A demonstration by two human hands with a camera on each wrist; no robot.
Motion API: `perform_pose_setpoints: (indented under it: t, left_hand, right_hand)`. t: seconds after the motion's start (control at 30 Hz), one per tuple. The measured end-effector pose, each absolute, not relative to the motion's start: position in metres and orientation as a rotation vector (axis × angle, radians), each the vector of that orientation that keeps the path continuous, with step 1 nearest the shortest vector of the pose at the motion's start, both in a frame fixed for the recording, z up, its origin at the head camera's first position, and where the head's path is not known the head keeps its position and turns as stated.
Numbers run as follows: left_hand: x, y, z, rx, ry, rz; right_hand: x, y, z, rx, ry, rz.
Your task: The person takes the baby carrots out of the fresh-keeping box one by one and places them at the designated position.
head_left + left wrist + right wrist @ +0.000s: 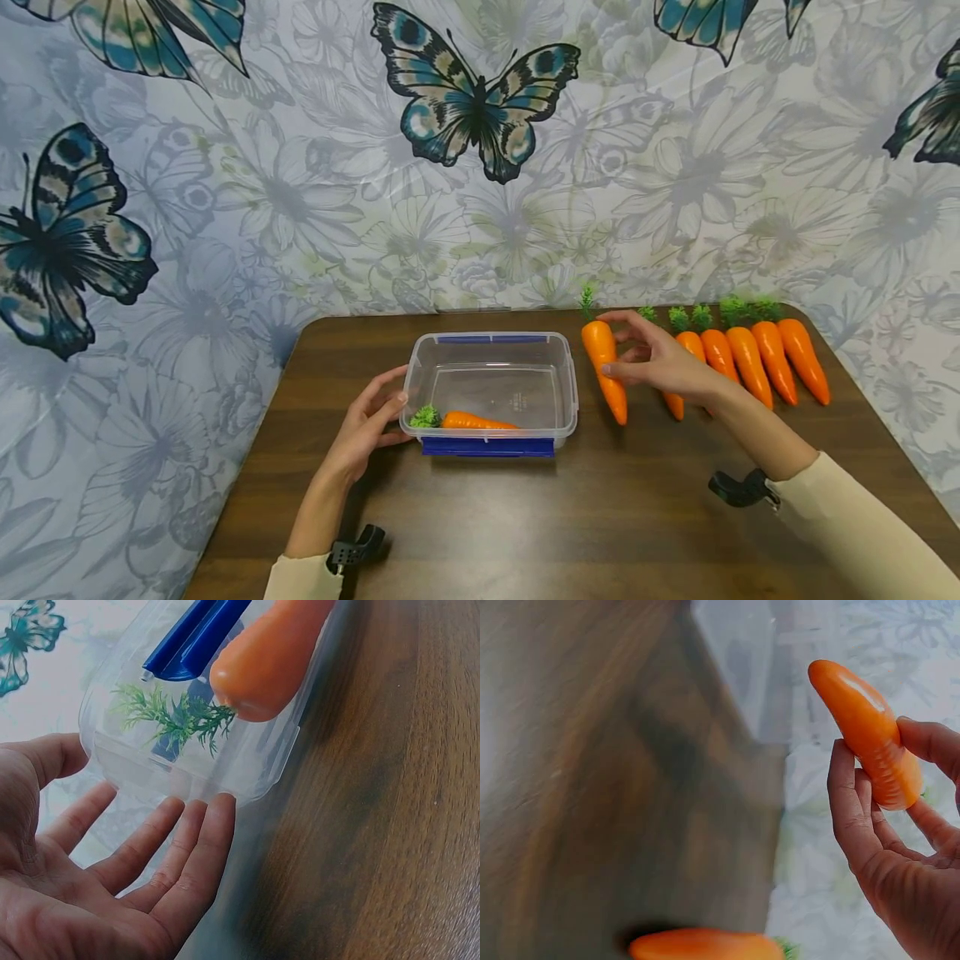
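Observation:
In the head view my right hand [651,360] pinches an orange carrot [600,358] with a green top, between thumb and fingers, just right of the container. The right wrist view shows the same carrot [870,731] tilted between the fingertips, held above the table. My left hand [367,425] rests at the left side of a clear plastic container [573,392] with blue clips. Its fingers are extended, fingertips [222,802] at the container's end wall in the left wrist view. One carrot [476,421] lies inside along the near wall, its leafy top [426,417] to the left.
A row of several carrots [750,362] lies at the right rear of the brown wooden table [480,533], green tops toward the back. Behind the table hangs a butterfly-patterned cloth [480,242]. Dark wrist devices [738,489] sit at both sleeves.

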State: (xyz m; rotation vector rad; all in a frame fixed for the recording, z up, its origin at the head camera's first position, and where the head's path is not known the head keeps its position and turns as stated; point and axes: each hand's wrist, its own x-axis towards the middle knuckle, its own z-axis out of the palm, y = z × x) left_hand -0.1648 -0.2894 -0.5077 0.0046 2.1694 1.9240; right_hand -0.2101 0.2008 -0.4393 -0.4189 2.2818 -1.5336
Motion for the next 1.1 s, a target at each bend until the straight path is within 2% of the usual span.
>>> perform_pose_setpoints:
  t: [0.2,0.47,0.63,0.93,1.1]
  left_hand:
    - [-0.165,-0.288,-0.507,0.001,2.164,1.926]
    - [-0.164,-0.288,-0.504,-0.018,2.162,1.919]
    - [-0.164,-0.288,-0.504,-0.020,2.161,1.922]
    - [-0.164,-0.288,-0.505,-0.027,2.146,1.934]
    - [-0.163,-0.288,-0.506,-0.026,2.148,1.932]
  right_hand:
    - [-0.207,0.215,-0.454,-0.373,2.371,-1.444]
    - [-0.210,0.222,-0.465,-0.152,2.326,-1.483]
    - [-0.213,0.223,-0.468,-0.090,2.422,-1.352]
    - [-0.216,0.218,-0.478,-0.172,2.780,-0.886]
    - [-0.213,0.215,-0.477,-0.206,2.866,-0.804]
